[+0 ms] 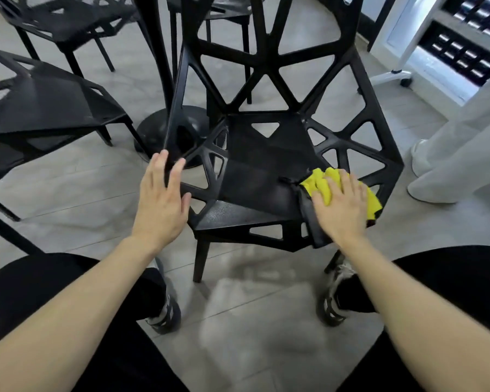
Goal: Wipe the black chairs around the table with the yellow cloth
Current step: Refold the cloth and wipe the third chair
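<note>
Right hand (341,205) flat, fingers straight and spread, pressing the yellow cloth (321,183) onto the right front edge of the black chair (255,171). Cloth is crumpled, soft-looking, with a dark side hanging off the seat edge. Left hand (160,199) open wide, fingers straight, holding nothing, at the chair's left edge; contact unclear. Chair is hard matte plastic, angular frame with triangular cutouts. More chairs of the same kind (48,106) to the left. Round table base (150,131) behind, on grey floor tiles (252,321).
</note>
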`<state>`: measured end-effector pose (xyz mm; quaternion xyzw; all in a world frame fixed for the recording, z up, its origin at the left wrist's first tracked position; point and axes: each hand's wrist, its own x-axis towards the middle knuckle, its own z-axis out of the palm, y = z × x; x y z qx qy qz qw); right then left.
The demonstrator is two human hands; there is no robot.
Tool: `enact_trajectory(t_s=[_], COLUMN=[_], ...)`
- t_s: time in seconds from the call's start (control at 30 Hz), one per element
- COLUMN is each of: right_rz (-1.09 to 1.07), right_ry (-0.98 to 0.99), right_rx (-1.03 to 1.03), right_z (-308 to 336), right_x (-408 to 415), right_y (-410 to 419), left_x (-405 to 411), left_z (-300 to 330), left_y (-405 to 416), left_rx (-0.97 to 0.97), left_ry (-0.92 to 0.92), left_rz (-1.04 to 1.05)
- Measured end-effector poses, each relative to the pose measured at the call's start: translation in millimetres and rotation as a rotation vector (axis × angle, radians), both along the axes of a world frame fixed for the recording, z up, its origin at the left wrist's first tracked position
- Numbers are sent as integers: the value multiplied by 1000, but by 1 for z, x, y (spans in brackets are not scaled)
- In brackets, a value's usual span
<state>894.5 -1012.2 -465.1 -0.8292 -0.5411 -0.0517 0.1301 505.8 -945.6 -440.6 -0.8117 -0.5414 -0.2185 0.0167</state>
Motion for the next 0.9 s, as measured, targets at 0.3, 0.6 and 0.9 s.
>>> enact_trajectory(t_s=[0.3, 0.6, 0.9], right_rz=[434, 339, 210], right_ry=[107, 29, 12], right_rx=[47, 149, 127], right_z=[8, 4, -4], right_x=[-229, 34, 41], right_y=[5, -15, -2], left_x=[16, 25, 47], left_z=[-29, -58, -44], left_y=[-25, -24, 40], left_rx=[-740, -777, -936], left_ry=[-751, -946, -992], left_rz=[524, 569, 411])
